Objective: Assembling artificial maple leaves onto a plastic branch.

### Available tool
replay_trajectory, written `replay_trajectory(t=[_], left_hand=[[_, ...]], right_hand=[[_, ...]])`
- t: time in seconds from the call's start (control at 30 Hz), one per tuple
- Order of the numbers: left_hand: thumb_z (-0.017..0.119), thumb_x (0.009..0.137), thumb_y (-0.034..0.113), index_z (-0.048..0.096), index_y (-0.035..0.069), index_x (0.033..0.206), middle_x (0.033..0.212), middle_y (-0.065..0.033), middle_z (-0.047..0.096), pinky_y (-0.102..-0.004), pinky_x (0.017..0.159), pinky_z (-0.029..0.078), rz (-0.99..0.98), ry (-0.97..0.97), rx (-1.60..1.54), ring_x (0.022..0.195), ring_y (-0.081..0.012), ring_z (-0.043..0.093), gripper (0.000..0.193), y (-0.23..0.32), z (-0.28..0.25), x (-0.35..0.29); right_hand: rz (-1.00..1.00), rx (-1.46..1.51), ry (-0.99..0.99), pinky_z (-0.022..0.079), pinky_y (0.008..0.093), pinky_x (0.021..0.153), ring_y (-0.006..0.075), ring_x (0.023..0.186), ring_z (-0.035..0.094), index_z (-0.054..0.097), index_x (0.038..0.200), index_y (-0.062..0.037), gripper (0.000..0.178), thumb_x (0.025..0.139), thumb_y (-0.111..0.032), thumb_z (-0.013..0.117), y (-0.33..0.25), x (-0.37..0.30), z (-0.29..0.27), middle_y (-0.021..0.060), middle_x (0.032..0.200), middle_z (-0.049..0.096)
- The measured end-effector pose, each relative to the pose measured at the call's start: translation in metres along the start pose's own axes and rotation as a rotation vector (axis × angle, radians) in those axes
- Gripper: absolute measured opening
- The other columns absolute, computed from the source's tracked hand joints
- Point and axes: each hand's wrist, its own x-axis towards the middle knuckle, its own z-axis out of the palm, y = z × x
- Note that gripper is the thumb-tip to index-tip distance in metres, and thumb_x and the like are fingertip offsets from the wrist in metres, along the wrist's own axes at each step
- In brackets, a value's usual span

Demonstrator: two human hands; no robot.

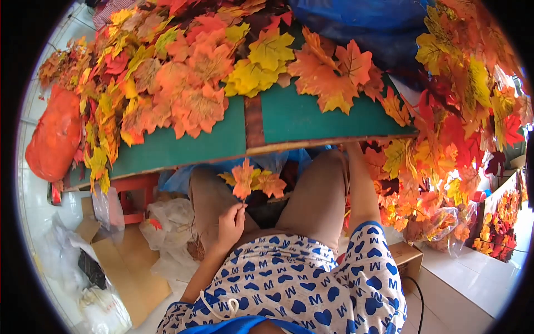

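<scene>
My left hand (231, 222) is closed, its thumb and fingers pinching the stem of a small sprig of artificial maple leaves (243, 181). Orange and yellow leaves fan out from this sprig, above my lap and just below the table's near edge. My right forearm (362, 192) reaches forward beside my right knee and passes under the table edge, which hides the hand. Across the green tabletop (183, 147) lie piles of artificial maple leaves (203, 83) in orange, red and yellow. A bunch of yellow leaves (256, 72) sits near the middle.
A big blue plastic bag (361, 28) rests at the back of the table. More leaf garlands (439, 161) hang at the right. An orange-red bag (54, 136) is at the far left. Clear plastic bags (172, 234), cardboard (130, 273) and a black cable (421, 303) lie low around me.
</scene>
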Motion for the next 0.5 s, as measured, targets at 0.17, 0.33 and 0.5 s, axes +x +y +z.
replay_trajectory(t=[0.17, 0.33, 0.5], left_hand=[[0.059, 0.084, 0.006, 0.062, 0.003, 0.096, 0.077, -0.0126, 0.064, -0.0357, 0.056, 0.050, 0.142, 0.022, 0.210, 0.064, -0.0280, 0.063, 0.013, -0.027, 0.004, 0.003], [0.060, 0.083, 0.004, 0.062, 0.001, 0.095, 0.074, -0.0121, 0.063, -0.0334, 0.056, 0.050, 0.123, 0.005, 0.278, 0.063, -0.0259, 0.063, 0.013, -0.037, 0.015, 0.013], [0.062, 0.079, 0.007, 0.063, 0.004, 0.092, 0.072, -0.0138, 0.062, -0.0378, 0.051, 0.049, 0.081, -0.003, 0.291, 0.060, -0.0306, 0.061, 0.013, -0.032, 0.014, 0.025]], right_hand=[[-0.034, 0.037, 0.045, 0.046, 0.0421, 0.078, 0.0274, 0.078, 0.060, 0.061, 0.085, -0.0006, 0.018, 0.080, -0.017, 0.061, 0.037, 0.059, 0.023, 0.0140, 0.078, 0.061], [-0.051, 0.071, 0.080, 0.046, 0.0419, 0.078, 0.0270, 0.078, 0.060, 0.061, 0.085, -0.0005, 0.017, 0.080, -0.017, 0.061, 0.075, 0.110, 0.061, 0.0137, 0.078, 0.061], [-0.034, 0.087, 0.084, 0.046, 0.0417, 0.077, 0.0266, 0.078, 0.060, 0.061, 0.084, -0.0004, 0.017, 0.080, -0.017, 0.061, 0.112, 0.130, 0.093, 0.0135, 0.077, 0.061]])
